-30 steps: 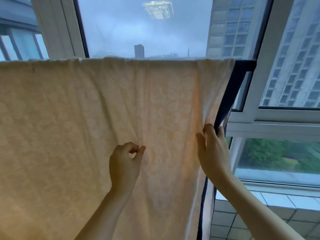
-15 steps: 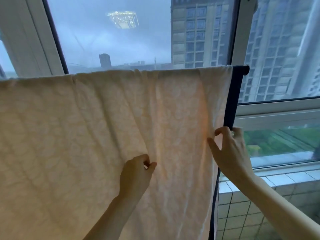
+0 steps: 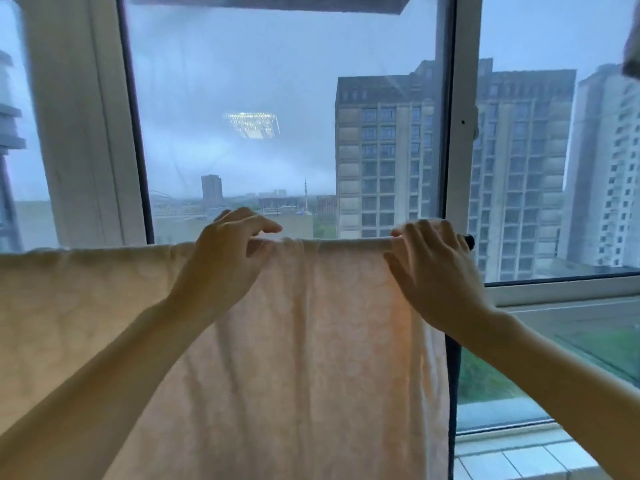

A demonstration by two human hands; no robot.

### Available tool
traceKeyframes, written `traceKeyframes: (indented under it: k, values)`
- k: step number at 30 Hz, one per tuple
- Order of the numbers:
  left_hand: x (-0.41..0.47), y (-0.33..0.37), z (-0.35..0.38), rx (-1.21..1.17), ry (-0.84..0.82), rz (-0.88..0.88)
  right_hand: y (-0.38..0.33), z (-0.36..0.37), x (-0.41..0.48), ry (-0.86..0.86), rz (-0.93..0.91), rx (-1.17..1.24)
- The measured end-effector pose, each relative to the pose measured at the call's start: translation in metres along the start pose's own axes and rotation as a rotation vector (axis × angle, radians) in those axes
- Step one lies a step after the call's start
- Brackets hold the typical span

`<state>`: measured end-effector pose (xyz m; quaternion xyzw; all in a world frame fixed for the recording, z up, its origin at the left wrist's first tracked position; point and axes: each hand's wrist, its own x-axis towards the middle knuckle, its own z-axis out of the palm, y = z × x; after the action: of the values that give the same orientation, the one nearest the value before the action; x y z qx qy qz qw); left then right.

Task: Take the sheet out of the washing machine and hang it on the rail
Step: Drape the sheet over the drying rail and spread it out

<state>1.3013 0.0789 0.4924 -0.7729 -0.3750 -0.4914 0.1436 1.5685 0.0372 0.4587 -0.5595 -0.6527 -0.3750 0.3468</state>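
Note:
A pale peach patterned sheet (image 3: 311, 341) hangs draped over a dark rail, whose bare end (image 3: 468, 240) shows at the right; its dark post (image 3: 452, 375) runs down beside the sheet's right edge. My left hand (image 3: 221, 258) rests on the sheet's top fold over the rail, fingers curled forward. My right hand (image 3: 433, 268) lies on the top fold near the rail's end, fingers spread over the cloth. Whether either hand pinches the fabric is unclear.
Large windows with white frames (image 3: 462, 133) stand right behind the rail, with tall buildings outside. A tiled ledge (image 3: 519, 455) runs under the window at the lower right.
Both hands have risen from the middle of the hanging sheet to its top fold on the rail. The view has tilted upward.

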Motion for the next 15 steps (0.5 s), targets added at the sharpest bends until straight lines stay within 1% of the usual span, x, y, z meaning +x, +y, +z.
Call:
traceKeyframes:
  k: [3, 7, 8, 10, 15]
  values:
    - [0.019, -0.013, -0.005, 0.075, -0.100, -0.023, -0.003, 0.003, 0.025, -0.123, -0.034, 0.064]
    - [0.029, -0.024, -0.021, 0.042, -0.262, -0.080, -0.015, 0.009, 0.048, -0.269, -0.181, 0.329]
    - [0.029, -0.026, -0.024, 0.017, -0.280, -0.098, -0.020, 0.010, 0.052, -0.277, -0.194, 0.407]
    - [0.029, -0.029, -0.025, -0.034, -0.292, -0.128, -0.026, 0.011, 0.060, -0.241, -0.159, 0.521]
    - [0.033, -0.019, -0.008, -0.023, -0.264, -0.140, -0.029, 0.015, 0.073, -0.180, -0.009, 0.544]
